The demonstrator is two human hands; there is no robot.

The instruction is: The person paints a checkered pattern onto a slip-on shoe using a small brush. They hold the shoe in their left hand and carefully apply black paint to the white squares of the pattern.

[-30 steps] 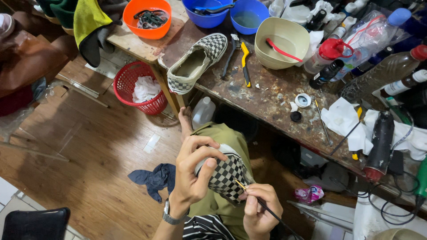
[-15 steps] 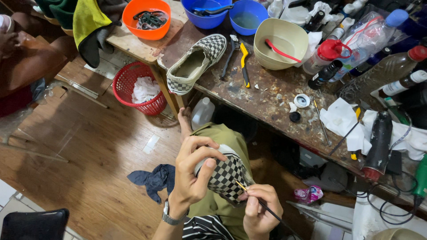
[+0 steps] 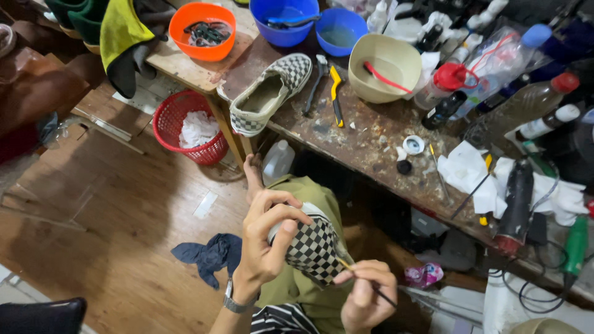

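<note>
- A small shoe-repair workshop.
- A worn, stained wooden workbench (image 3: 371, 139) crowded with pliers (image 3: 327, 86), glue bottles (image 3: 526, 102), rags and plastic bowls (image 3: 385, 65).
- A checkered slip-on shoe (image 3: 272, 93) lies on the bench.
- A red waste basket (image 3: 179, 127) stands on the plank floor (image 3: 105, 247).
</note>
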